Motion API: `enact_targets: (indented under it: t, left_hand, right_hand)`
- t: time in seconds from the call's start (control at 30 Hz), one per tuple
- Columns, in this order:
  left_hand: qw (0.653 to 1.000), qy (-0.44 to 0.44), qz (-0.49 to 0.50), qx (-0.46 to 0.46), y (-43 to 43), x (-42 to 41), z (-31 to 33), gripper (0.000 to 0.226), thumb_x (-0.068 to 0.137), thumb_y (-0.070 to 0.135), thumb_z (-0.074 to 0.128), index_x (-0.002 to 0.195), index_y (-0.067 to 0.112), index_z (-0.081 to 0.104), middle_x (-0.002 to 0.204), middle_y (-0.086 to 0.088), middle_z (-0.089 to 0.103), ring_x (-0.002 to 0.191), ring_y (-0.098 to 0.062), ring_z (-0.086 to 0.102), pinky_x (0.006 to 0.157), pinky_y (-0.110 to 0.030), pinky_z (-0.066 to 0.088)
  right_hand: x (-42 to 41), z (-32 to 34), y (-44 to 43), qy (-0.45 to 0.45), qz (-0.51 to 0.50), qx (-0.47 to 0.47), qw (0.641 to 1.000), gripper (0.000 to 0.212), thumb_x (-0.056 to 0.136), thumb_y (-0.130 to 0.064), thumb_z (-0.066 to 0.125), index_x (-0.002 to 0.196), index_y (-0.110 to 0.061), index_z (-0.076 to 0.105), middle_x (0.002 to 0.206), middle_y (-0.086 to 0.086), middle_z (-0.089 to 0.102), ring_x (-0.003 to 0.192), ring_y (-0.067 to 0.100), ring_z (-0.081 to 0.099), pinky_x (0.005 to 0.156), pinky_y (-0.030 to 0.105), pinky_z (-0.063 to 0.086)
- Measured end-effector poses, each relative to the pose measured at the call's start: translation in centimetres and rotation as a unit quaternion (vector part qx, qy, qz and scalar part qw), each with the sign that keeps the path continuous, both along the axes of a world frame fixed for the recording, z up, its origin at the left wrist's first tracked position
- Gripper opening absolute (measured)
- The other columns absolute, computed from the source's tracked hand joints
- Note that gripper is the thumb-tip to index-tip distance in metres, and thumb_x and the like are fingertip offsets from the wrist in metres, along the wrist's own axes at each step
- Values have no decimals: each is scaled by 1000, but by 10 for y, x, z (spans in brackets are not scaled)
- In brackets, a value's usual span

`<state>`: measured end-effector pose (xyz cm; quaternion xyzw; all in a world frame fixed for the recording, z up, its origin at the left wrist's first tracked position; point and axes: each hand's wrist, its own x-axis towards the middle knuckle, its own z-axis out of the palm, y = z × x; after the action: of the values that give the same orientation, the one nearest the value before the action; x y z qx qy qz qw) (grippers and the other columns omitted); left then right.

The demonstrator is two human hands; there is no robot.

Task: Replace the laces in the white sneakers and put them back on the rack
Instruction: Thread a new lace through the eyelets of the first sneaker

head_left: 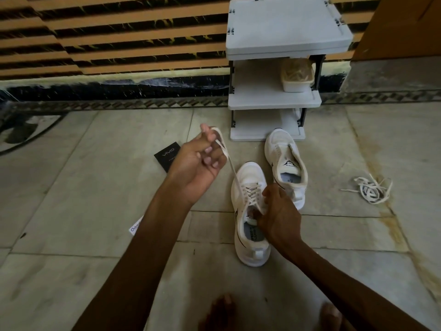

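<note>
Subject: laced sneaker (251, 255), standing on the floor (95, 187), toe pointing towards the rack (274, 101). All positions are given from this sneaker.

Left hand (200, 161): raised above and to the left of it. The grip is closed, fingers curled round the lace (232, 168), which loops over the fingertips and runs taut down to the eyelets.

Right hand (276, 211): at the top eyelets, on the tongue side. The grip appears to pinch the lace's other run between thumb and finger; contact is partly hidden.

Second sneaker (279, 142): just beyond and to the right, unlaced, toe against the rack's base. Loose laces (371, 189): well to the right, in a tangle. Black box (165, 156): to the left, flat on the floor.

Judged status: first shoe nearly laced; second shoe and the return to the rack are outstanding.

Risks:
- Uneven pull by the left hand could leave one end short, with too little lace to tie.
- Excess tension with only the right hand steadying could tip or drag the shoe.
- A flat lace twisted at an eyelet would sit badly.
- The discarded tangle could be mistaken for the fresh lace needed for the second shoe.
</note>
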<state>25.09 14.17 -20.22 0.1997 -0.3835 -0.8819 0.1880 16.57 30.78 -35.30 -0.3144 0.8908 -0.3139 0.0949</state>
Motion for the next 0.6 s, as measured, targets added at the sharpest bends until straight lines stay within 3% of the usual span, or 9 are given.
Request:
enact_targets:
  t: [0.07, 0.13, 0.17, 0.2, 0.23, 0.33, 0.4, 0.47, 0.6]
  left_hand:
    - [976, -138, -37, -165, 4, -7, -4, 24, 100, 20, 41, 85, 14, 58, 65, 5, 38, 54, -6, 29, 52, -20, 30]
    - [857, -341, -44, -383, 8, -12, -10, 28, 103, 22, 37, 99, 19, 64, 78, 6, 50, 62, -4, 43, 53, -18, 35]
    - [793, -401, -24, -457, 11, -14, -15, 27, 103, 20, 37, 107, 22, 63, 88, 6, 53, 71, -6, 50, 58, -20, 39]
    - [751, -422, -6, -508, 14, -14, -19, 26, 103, 15, 37, 117, 22, 58, 98, 5, 54, 81, -10, 55, 62, -23, 42]
    - [732, -422, 0, -535, 18, -13, -24, 28, 102, 10, 38, 124, 21, 52, 103, 3, 55, 87, -14, 57, 67, -25, 45]
    - [740, -402, -37, -539, 26, -8, -44, 31, 98, 3, 40, 122, 21, 49, 98, -2, 60, 84, -13, 59, 66, -22, 46]
    - [760, -377, -64, -525, 34, -3, -54, 22, 97, 5, 44, 105, 20, 59, 92, -1, 67, 78, -7, 61, 62, -17, 45]
    - [776, -354, -81, -516, 45, 1, -66, 18, 93, 7, 53, 89, 20, 65, 84, 1, 71, 73, -7, 64, 70, -24, 52]
    - [737, -379, -113, -548, 63, 4, -92, 10, 89, 22, 66, 92, 22, 76, 90, 4, 74, 85, -10, 67, 91, -31, 53]
  right_hand:
    - [-3, 2, 1, -13, 12, 5, 1000, 52, 70, -46, 79, 103, -26, 46, 101, -7, 55, 88, 13, 55, 65, 30, 46]
    - [-6, 7, 2, -20, 37, 14, 999, 51, 72, -47, 78, 108, -25, 48, 109, -6, 54, 94, 14, 55, 71, 33, 51]
    - [-8, 11, 3, -12, 47, 19, 999, 51, 73, -47, 77, 110, -25, 49, 112, -5, 53, 98, 15, 54, 73, 33, 52]
    - [-8, 14, 6, 4, 55, 22, 998, 51, 73, -48, 77, 110, -26, 50, 115, -4, 52, 101, 15, 53, 75, 32, 52]
    - [-9, 17, 8, 21, 59, 23, 998, 49, 73, -48, 77, 110, -26, 52, 118, -3, 53, 103, 16, 53, 75, 30, 52]
    - [-7, 29, 17, 29, 66, 48, 996, 32, 79, -42, 74, 103, -25, 62, 110, -2, 62, 90, 15, 61, 70, 23, 49]
    - [-6, 33, 21, -3, 65, 77, 995, 19, 85, -37, 70, 99, -24, 67, 98, -2, 68, 79, 12, 64, 69, 20, 49]
    - [-5, 33, 24, -21, 60, 83, 995, 16, 87, -32, 68, 100, -22, 69, 93, -1, 71, 76, 12, 66, 71, 21, 53]
    - [-6, 28, 25, -40, 58, 63, 996, 14, 88, -26, 68, 99, -18, 70, 92, 0, 71, 77, 12, 66, 71, 16, 50]
